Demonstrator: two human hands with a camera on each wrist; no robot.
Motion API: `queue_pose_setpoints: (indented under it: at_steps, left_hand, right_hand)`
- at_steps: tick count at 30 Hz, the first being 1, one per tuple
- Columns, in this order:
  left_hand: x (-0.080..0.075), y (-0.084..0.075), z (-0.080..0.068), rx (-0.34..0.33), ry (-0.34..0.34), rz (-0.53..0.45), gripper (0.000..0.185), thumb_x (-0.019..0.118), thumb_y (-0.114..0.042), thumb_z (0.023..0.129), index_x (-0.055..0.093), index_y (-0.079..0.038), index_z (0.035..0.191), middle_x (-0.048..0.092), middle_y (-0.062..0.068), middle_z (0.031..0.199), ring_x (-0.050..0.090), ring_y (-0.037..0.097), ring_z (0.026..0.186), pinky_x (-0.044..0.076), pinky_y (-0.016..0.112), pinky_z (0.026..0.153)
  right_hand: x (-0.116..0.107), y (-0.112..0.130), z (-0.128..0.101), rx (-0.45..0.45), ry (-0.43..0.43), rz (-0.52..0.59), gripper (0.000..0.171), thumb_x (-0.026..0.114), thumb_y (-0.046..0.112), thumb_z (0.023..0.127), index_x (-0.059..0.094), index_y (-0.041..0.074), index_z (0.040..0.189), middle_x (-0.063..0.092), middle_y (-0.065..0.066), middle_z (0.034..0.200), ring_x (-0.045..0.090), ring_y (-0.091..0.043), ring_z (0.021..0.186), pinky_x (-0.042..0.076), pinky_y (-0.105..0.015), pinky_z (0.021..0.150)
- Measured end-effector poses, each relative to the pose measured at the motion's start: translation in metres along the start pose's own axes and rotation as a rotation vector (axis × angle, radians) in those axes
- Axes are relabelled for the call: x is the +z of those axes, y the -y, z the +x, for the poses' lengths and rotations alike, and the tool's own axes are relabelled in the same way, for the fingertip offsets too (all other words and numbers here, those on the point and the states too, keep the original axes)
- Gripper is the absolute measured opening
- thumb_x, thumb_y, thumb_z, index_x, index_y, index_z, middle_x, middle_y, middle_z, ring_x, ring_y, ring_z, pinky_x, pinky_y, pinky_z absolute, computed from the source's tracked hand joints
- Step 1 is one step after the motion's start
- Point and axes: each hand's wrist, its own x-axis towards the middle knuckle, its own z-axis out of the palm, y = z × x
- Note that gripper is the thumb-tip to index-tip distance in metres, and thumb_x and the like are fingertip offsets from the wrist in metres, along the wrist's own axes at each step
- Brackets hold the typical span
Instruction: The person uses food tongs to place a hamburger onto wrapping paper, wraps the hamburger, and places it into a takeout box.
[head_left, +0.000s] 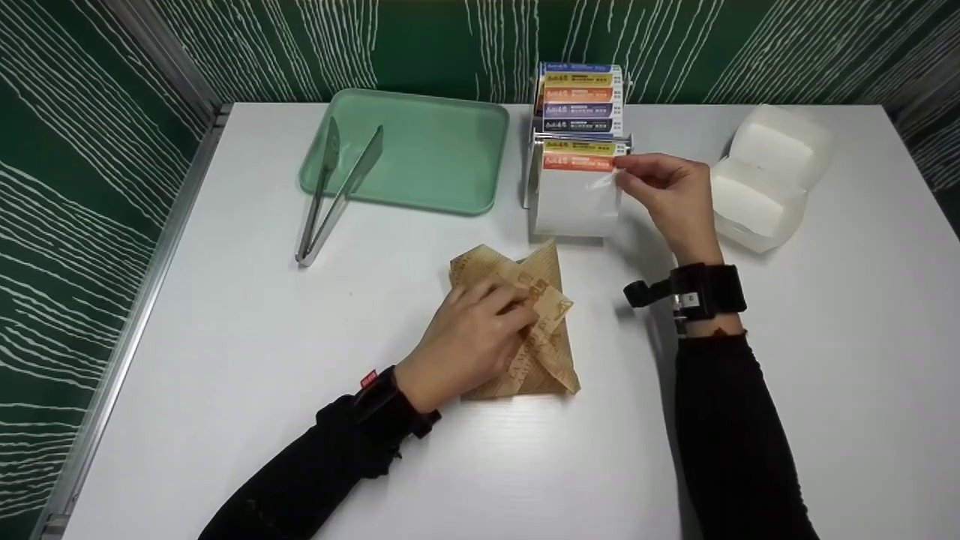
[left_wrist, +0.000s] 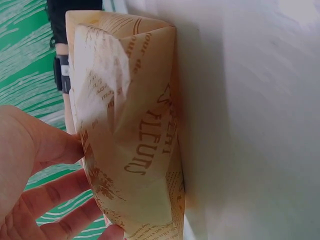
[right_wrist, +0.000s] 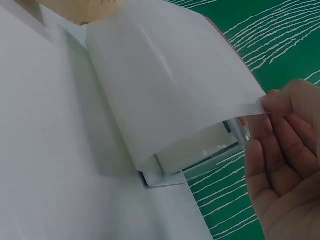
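The right hand pinches the right edge of a glossy white label strip, just beyond the brown printed-paper parcel under the left hand's spread, pressing fingers.

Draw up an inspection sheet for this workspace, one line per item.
Surface: white table, seen from above.
Job's things: a wrapped parcel in brown printed paper; beyond it, a label stand with colored labels and a white sheet hanging at its front.
Clutter: green tray at the back, tongs lying over its left front edge; white box standing open at the right.
Grippers: left hand rests on the parcel; right hand pinches the sheet's right edge. A black band on each wrist.
Cables: nothing seen.
Surroundings: green wall with white streaks behind the table.
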Motion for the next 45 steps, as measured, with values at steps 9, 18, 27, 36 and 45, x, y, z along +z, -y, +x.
queue_pose_setpoints:
  at_steps: [9, 18, 27, 36, 45]
  left_hand:
    - [0.000, 0.000, 0.000, -0.004, 0.001, -0.001, 0.016, 0.065, -0.022, 0.108, 0.078, -0.021, 0.116, 0.072, 0.000, 0.135, 0.063, 0.023, 0.127, 0.054, 0.040, 0.096]
    - [-0.001, 0.000, 0.000, -0.016, 0.015, -0.016, 0.016, 0.065, -0.022, 0.108, 0.077, -0.021, 0.117, 0.072, 0.000, 0.135, 0.063, 0.023, 0.127, 0.054, 0.041, 0.095]
    - [0.000, 0.000, 0.000, -0.014, 0.014, -0.017, 0.015, 0.066, -0.020, 0.107, 0.077, -0.021, 0.118, 0.071, 0.000, 0.132, 0.063, 0.023, 0.126, 0.054, 0.041, 0.094]
    - [-0.001, -0.001, 0.001, -0.026, 0.036, -0.020, 0.015, 0.065, -0.022, 0.107, 0.077, -0.021, 0.117, 0.072, 0.000, 0.134, 0.063, 0.024, 0.128, 0.055, 0.041, 0.097]
    - [-0.002, -0.002, 0.001, -0.024, 0.035, -0.018, 0.015, 0.066, -0.021, 0.107, 0.077, -0.021, 0.116, 0.071, 0.000, 0.135, 0.062, 0.023, 0.127, 0.054, 0.041, 0.097]
  right_hand:
    - [0.002, -0.003, 0.001, -0.007, -0.017, 0.059, 0.019, 0.079, -0.004, 0.091, 0.085, 0.005, 0.107, 0.084, 0.004, 0.098, 0.073, -0.009, 0.086, 0.057, -0.016, 0.076]
    - [0.004, -0.004, 0.002, -0.038, -0.038, 0.104, 0.014, 0.082, 0.002, 0.092, 0.085, 0.003, 0.105, 0.084, 0.002, 0.098, 0.075, -0.009, 0.090, 0.058, -0.016, 0.082]
    - [0.002, -0.003, 0.002, -0.080, -0.028, 0.014, 0.011, 0.082, 0.008, 0.095, 0.085, 0.006, 0.105, 0.082, 0.005, 0.098, 0.072, -0.008, 0.088, 0.055, -0.017, 0.079]
    - [0.008, 0.031, -0.012, -0.374, -0.065, -0.571, 0.017, 0.070, 0.005, 0.100, 0.086, 0.006, 0.105, 0.069, -0.009, 0.098, 0.063, -0.011, 0.094, 0.048, -0.026, 0.084]
    - [0.011, 0.043, -0.019, -0.465, -0.066, -0.604, 0.017, 0.071, 0.000, 0.100, 0.085, 0.005, 0.108, 0.072, -0.016, 0.102, 0.072, -0.022, 0.101, 0.044, -0.014, 0.083]
